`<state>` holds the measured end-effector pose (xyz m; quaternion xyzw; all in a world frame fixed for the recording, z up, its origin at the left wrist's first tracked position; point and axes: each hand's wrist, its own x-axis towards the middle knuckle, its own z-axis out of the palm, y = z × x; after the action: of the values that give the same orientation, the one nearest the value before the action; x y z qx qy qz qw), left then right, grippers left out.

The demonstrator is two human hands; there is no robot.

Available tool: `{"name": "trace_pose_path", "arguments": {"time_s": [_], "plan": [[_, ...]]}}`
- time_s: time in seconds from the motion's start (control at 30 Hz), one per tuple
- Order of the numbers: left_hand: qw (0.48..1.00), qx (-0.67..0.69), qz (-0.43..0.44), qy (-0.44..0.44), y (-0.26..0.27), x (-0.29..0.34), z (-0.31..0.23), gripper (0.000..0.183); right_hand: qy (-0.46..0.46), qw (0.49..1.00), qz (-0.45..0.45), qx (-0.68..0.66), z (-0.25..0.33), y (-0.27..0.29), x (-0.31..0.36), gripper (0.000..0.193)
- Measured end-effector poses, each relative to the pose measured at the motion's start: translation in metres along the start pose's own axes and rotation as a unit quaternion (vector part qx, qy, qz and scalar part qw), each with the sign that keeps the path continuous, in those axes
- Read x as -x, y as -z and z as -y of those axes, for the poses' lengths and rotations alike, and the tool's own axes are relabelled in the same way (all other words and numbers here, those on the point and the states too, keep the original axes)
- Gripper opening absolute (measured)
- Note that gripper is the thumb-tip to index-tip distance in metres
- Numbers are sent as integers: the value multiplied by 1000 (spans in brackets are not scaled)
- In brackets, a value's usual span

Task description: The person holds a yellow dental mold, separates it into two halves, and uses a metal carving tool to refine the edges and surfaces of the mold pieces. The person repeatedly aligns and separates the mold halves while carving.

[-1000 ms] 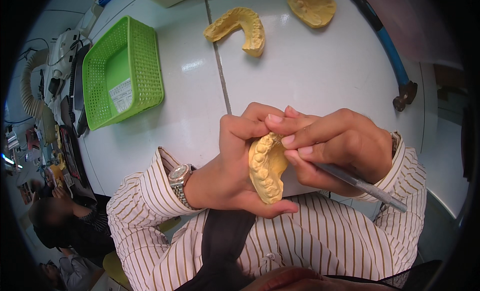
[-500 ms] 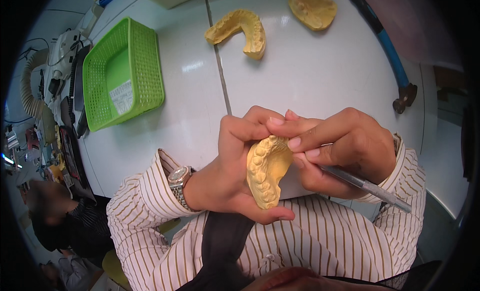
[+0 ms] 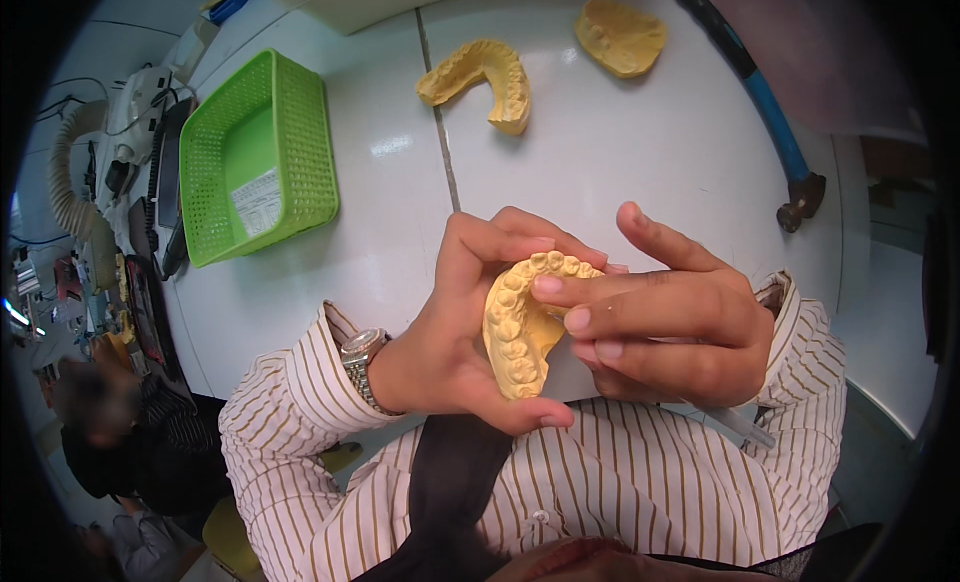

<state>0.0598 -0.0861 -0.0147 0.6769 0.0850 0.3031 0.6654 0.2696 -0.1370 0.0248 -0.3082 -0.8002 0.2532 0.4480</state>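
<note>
A yellow plaster dental cast (image 3: 513, 347) rests in my left hand (image 3: 440, 327), its row of teeth facing up. My left fingers wrap its far side and the thumb braces the near end. My right hand (image 3: 690, 332) reaches over the cast from the right, a fingertip touching the inner side of the front teeth and the index finger raised. Tucked in that same hand is a slim metal hand tool with a knurled handle (image 3: 738, 425); the handle's end sticks out below the palm, and its working tip is hidden.
A green plastic basket (image 3: 330, 172) with a paper slip inside stands at the left. Farther back lie a horseshoe-shaped yellow cast (image 3: 510, 87) and another yellow cast piece (image 3: 622, 42). A blue-handled hammer (image 3: 775, 112) lies at the right. Beyond the left table edge sits another person (image 3: 150, 432).
My right fingers have shifted from the cast's far edge onto the front teeth, and one finger has lifted. The tool has swung down behind the hand. The cast has turned slightly.
</note>
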Motion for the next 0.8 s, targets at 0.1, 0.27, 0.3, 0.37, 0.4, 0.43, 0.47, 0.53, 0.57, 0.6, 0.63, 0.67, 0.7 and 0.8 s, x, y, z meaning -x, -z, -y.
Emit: {"name": "trace_pose_path", "arguments": {"time_s": [0.1, 0.27, 0.3, 0.37, 0.4, 0.43, 0.47, 0.53, 0.57, 0.6, 0.63, 0.67, 0.7, 0.8], "plan": [[999, 27, -29, -10, 3, 2, 7, 86, -18, 999, -18, 37, -12, -3, -8, 25], [998, 50, -33, 10, 17, -6, 6, 81, -64, 985, -158, 33, -39, 0, -18, 17], [998, 45, -49, 21, 18, -6, 4, 81, -82, 981, -176, -5, -40, -4, -23, 15], [996, 51, -58, 43, 24, -11, -1, 78, -138, 965, -195, -105, -43, -10, -28, 10], [995, 35, -67, 58, 26, -13, -2, 79, -163, 954, -210, -138, -46, -10, -31, 10], [994, 19, -76, 74, 28, -11, 0, 79, -187, 941, -223, -172, -50, -11, -32, 10], [992, 2, -86, 89, 30, -10, 1, 80, -210, 926, -235, -205, -54, -11, -34, 9], [992, -52, -82, 77, 36, -10, 0, 78, -256, 908, -244, -226, -59, -9, -39, 9], [990, -95, -76, 71, 41, -11, -1, 78, -272, 900, -248, -234, -63, -9, -41, 10], [986, -139, -71, 66, 45, -12, -2, 78, -288, 892, -252, -242, -67, -9, -43, 10], [986, -130, -85, 54, 45, -12, -2, 75, -275, 892, -255, -253, -73, -11, -42, 11], [986, -130, -84, 54, 47, -13, -3, 72, -281, 887, -258, -260, -74, -13, -42, 11], [987, -131, -82, 53, 50, -13, -4, 70, -287, 882, -261, -267, -74, -15, -44, 11], [988, 17, -112, 106, 46, -14, -10, 63, -284, 881, -261, -274, -75, -16, -40, 11]]}}
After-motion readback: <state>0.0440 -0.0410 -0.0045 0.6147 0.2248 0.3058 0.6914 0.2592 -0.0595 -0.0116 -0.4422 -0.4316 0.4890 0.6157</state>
